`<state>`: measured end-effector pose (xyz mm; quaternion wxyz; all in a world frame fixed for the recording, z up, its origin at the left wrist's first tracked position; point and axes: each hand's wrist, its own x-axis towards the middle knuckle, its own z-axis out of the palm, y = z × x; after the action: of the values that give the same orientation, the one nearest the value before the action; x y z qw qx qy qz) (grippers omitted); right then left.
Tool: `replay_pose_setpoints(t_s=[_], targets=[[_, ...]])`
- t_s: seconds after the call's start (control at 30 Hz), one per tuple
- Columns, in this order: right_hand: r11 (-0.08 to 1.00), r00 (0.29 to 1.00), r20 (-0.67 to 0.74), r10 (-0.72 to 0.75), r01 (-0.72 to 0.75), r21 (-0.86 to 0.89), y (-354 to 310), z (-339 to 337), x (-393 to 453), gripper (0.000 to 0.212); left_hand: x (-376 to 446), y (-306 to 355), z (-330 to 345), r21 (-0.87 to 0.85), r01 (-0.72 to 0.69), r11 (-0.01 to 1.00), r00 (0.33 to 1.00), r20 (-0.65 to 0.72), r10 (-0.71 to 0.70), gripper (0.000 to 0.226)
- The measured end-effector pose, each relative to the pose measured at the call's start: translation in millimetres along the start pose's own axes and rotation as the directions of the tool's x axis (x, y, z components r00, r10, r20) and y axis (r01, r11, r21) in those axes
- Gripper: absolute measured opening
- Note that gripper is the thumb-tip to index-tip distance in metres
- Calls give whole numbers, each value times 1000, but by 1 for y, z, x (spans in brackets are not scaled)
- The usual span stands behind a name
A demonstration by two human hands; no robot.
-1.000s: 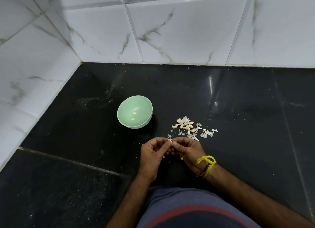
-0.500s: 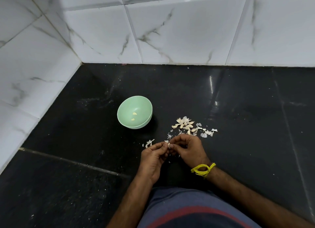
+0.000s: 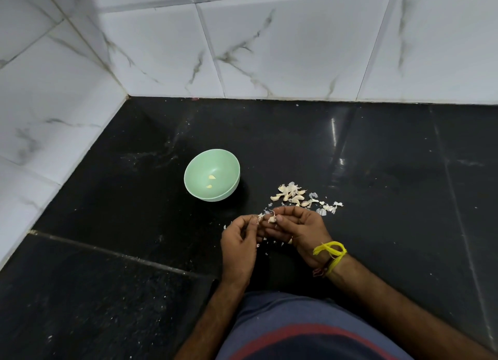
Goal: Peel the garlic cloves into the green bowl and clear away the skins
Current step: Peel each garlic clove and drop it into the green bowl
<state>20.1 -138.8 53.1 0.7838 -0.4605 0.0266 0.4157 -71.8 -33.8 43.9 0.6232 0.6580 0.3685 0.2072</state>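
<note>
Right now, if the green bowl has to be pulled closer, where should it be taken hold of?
Pinch the green bowl at its rim on the near right side, coming from above with the left hand. It stands upright and open, its round wall offers no handle, and the two peeled cloves lie low in the bottom, clear of the rim.

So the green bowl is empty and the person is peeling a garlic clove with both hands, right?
Not quite. The green bowl isn't empty: the head view shows two peeled cloves lying in it. The rest is right: the left hand and right hand are peeling a garlic clove between their fingertips.
</note>
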Motion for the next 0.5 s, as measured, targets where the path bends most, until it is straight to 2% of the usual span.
replay_pose_setpoints(t_s=[0.2, 0.5], targets=[[1000, 1000, 0, 12, -12, -7, 0, 2, 0, 13, -1, -1, -3, 37, -108, 993, 994, -4, 109, 10], [992, 998, -50, -27, 21, -121, 2, 2, 1, 10, -3, 3, -6, 165, -281, 945, 959, 28, 280, 24]])
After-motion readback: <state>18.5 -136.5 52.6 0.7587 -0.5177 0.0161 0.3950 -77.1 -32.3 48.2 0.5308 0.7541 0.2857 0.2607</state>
